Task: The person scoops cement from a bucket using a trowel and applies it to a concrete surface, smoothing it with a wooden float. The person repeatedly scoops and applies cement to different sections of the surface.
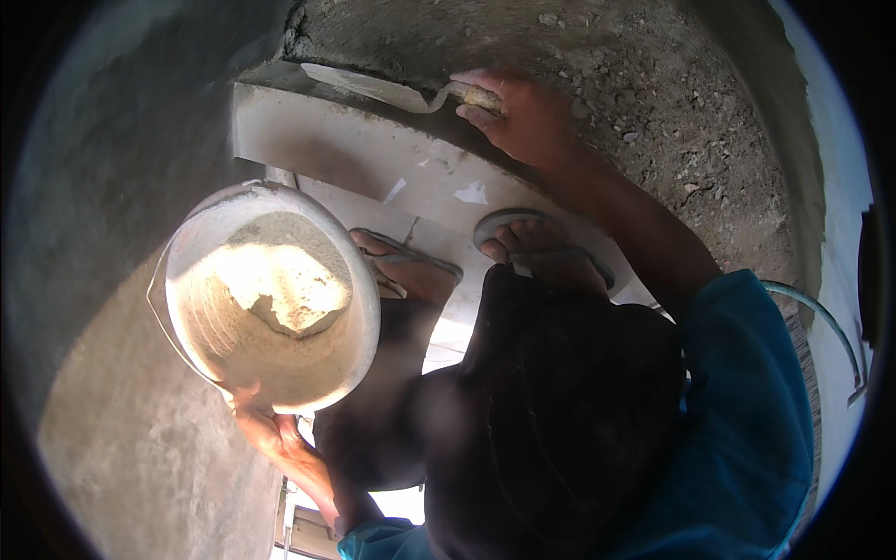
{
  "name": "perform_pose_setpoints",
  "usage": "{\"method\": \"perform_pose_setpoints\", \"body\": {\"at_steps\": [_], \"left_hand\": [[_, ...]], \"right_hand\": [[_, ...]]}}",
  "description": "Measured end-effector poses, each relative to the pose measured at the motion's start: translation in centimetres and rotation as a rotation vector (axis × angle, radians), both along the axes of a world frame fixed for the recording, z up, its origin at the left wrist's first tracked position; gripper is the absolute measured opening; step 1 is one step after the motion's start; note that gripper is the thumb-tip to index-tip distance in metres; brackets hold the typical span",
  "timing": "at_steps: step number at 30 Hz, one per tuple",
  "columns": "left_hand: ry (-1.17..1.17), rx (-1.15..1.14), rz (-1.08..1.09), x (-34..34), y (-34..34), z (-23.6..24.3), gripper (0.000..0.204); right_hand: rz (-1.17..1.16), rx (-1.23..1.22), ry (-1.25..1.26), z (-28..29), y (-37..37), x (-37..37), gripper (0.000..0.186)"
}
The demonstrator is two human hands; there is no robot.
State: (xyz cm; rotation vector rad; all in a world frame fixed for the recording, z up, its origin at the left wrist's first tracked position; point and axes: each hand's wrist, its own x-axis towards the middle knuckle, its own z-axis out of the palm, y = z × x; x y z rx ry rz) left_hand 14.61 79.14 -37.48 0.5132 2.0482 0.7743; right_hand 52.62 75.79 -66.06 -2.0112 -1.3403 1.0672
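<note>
At the lower left, my left hand (266, 425) grips the near rim of a pale bucket (359, 364), which is tilted so that its inside faces me. Wet grey mortar (322, 247) lies in the bucket, part of it in bright sun. A thin wire handle (161, 313) hangs along the bucket's left side. My right hand (509, 112), farther up, is closed round the worn handle of a trowel. The trowel's flat blade (364, 86) points left and lies along the back edge of a pale ledge (317, 135), beside rough mortar (299, 33).
Rough earth and rubble (691, 140) spread behind the ledge at the upper right. A grey plastered wall (103, 187) rises on the left. My sandalled feet (541, 247) stand on a pale surface just in front of the ledge. A green hose (812, 303) curves at the right.
</note>
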Motion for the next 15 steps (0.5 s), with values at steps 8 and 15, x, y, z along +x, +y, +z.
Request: {"method": "perform_pose_setpoints", "body": {"at_steps": [8, 15], "left_hand": [[0.036, -0.023, 0.044, 0.2, -0.1, 0.2, 0.065], [0.024, -0.034, 0.05, 0.4, 0.1, -0.1, 0.066]], "right_hand": [[0.039, -0.083, -0.112, -3.4, 2.9, -1.0, 0.038], [0.085, -0.02, -0.265, -1.8, 3.5, -3.8, 0.041]]}}
